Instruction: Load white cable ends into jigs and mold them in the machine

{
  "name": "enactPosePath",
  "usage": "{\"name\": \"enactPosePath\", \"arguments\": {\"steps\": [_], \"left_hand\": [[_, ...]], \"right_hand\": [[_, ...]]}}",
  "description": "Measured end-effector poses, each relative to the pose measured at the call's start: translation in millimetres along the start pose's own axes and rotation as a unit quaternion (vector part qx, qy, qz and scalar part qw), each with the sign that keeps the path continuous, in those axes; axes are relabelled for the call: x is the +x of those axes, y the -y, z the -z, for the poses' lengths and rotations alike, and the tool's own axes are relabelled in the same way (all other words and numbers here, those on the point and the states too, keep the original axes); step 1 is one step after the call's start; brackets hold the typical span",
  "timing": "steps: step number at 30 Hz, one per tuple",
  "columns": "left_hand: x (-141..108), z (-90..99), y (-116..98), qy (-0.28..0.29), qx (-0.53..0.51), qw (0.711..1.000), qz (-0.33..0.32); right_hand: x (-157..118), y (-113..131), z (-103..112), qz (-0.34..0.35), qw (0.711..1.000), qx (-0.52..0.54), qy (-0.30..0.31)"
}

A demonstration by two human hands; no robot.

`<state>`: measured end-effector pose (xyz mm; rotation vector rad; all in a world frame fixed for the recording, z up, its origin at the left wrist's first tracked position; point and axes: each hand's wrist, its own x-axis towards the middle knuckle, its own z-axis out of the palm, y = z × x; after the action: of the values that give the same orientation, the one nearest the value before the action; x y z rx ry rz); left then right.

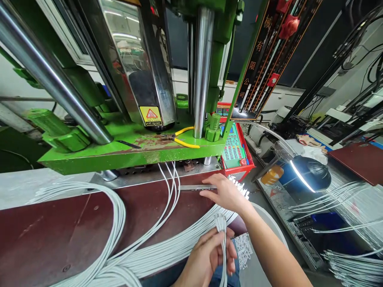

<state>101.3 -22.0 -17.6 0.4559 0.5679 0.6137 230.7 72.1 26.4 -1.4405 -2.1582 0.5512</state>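
Note:
My left hand [206, 255] is closed around a small bunch of white cables [220, 225], their cut ends pointing up. My right hand [229, 193] reaches across from the right, its thumb and fingers apart around the end of a narrow metal strip [196, 187]. That strip lies on the dark red board [143, 199] in front of the green press [134, 153]; whether my fingers touch it is unclear. Several white cables [170, 191] curve up from the board and run under the press plate. A thick bundle of white cables [173, 243] sweeps across the board's near side.
Yellow-handled pliers [185, 137] and a dark blade-like piece [128, 144] lie on the press plate. A red control box [236, 151] stands right of it. Beneath my right arm is a pale bin [260, 255] with small white pieces [243, 249]. More cables [353, 263] lie at right.

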Motion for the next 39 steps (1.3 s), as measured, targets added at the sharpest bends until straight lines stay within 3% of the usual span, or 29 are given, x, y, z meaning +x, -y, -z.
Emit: {"name": "enactPosePath", "arguments": {"steps": [3, 6, 12, 19, 23, 26, 31, 39], "left_hand": [[-1.3, 1.2, 0.0, 0.015, -0.047, 0.999, 0.007], [-0.5, 2.5, 3.4, 0.023, -0.052, 0.998, 0.003], [2.6, 3.2, 15.9, 0.064, -0.059, 0.994, 0.063], [7.5, -1.5, 26.1, 0.041, -0.015, 0.996, 0.072], [2.7, -3.2, 19.7, 0.047, 0.028, 0.998, 0.044], [0.5, -2.2, 16.3, 0.041, 0.077, 0.996, 0.024], [1.9, 0.5, 15.4, 0.015, 0.147, 0.989, 0.011], [0.9, 2.2, 10.5, 0.030, 0.189, 0.981, 0.020]], "right_hand": [[19.2, -12.9, -25.7, 0.017, 0.990, -0.141, -0.002], [25.8, -16.6, -38.5, 0.036, 0.985, -0.171, 0.013], [12.1, -2.6, -14.5, 0.013, 0.986, -0.169, 0.008], [-17.6, 0.6, 21.8, -0.117, 0.992, -0.010, -0.039], [-40.7, -1.0, 31.2, -0.202, 0.968, 0.151, -0.006], [-57.9, 1.9, 37.0, -0.210, 0.947, 0.242, 0.018], [-77.7, 5.4, 38.7, -0.200, 0.933, 0.299, 0.008], [-78.1, 11.3, 35.3, -0.232, 0.895, 0.381, 0.013]]}}
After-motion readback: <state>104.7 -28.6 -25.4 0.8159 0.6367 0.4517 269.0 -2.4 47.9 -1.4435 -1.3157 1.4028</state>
